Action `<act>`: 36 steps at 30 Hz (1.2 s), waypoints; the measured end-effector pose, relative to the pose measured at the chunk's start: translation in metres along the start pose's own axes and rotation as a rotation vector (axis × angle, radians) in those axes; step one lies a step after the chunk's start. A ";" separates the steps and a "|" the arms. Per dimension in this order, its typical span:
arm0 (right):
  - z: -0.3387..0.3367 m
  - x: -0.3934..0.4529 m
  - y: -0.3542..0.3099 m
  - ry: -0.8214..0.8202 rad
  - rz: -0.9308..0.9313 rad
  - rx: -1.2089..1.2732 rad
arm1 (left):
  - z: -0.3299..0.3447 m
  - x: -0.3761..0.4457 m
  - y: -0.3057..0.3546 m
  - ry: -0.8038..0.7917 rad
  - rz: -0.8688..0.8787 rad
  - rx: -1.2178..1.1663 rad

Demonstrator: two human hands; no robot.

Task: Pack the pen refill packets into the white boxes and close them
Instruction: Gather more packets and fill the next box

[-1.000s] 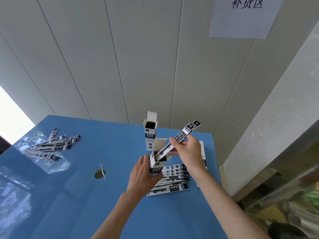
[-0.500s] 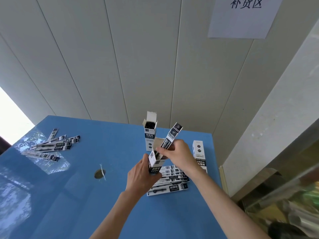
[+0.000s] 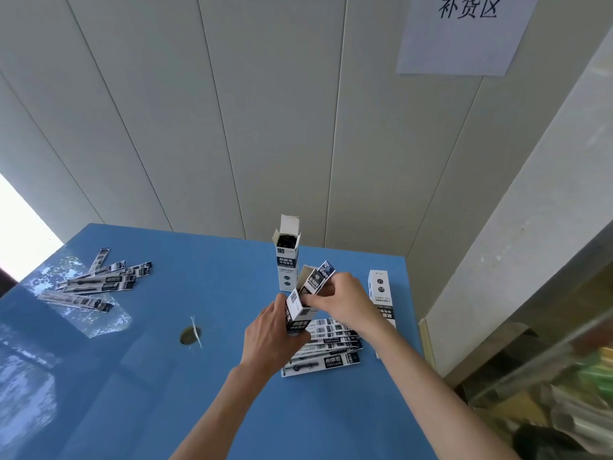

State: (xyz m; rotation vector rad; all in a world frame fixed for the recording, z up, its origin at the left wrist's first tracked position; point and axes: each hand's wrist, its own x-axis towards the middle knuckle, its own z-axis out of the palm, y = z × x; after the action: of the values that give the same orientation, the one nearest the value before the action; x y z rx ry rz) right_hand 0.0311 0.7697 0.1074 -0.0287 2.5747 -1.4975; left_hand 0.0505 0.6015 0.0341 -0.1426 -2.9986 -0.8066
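My left hand (image 3: 268, 336) grips an open white box (image 3: 296, 312) held upright above the blue table (image 3: 205, 393). My right hand (image 3: 345, 302) pinches a pen refill packet (image 3: 318, 277) that is mostly inside the box, only its top end sticking out. Beneath my hands lies a stack of refill packets (image 3: 328, 346). A second open white box (image 3: 288, 257) stands upright behind, filled with dark refills. A closed white box (image 3: 381, 297) lies to the right. Another pile of packets (image 3: 96, 283) rests at the far left.
A round hole (image 3: 189, 336) with a white scrap sits in the table's middle. A panelled wall rises right behind the table, with a paper sign (image 3: 464, 31) on it. Cluttered shelving (image 3: 547, 376) stands beyond the table's right edge.
My right hand has pushed the refill packet down into the held box; a second ago it stuck out long and slanted, now only its tip shows. The left hand stays put.
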 end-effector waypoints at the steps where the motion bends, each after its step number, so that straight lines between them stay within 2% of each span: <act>1: -0.001 0.000 0.000 0.010 -0.003 0.037 | 0.000 0.000 -0.001 -0.001 -0.004 0.001; 5: -0.012 -0.001 -0.004 0.145 -0.050 0.210 | -0.001 -0.002 -0.007 -0.006 -0.016 0.006; 7: -0.012 -0.001 -0.004 0.141 -0.073 0.181 | 0.000 -0.003 -0.007 -0.005 -0.011 0.004; 14: 0.008 0.000 0.002 -0.054 -0.061 -0.035 | -0.004 -0.004 -0.001 0.005 0.008 0.003; 27: 0.011 0.002 0.000 -0.317 0.012 -0.103 | 0.001 -0.004 -0.016 0.011 0.060 0.012; 32: 0.007 0.003 0.002 -0.132 -0.035 -0.004 | 0.004 0.008 -0.026 0.054 -0.039 -0.104; 36: -0.001 0.010 0.016 -0.026 -0.062 -0.147 | -0.002 0.026 -0.045 0.120 -0.149 -0.181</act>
State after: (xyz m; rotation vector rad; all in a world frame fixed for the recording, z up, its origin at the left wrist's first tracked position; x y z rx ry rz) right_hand 0.0224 0.7773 0.0931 -0.1468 2.6802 -1.3155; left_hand 0.0202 0.5644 0.0147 0.1226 -2.8464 -1.0598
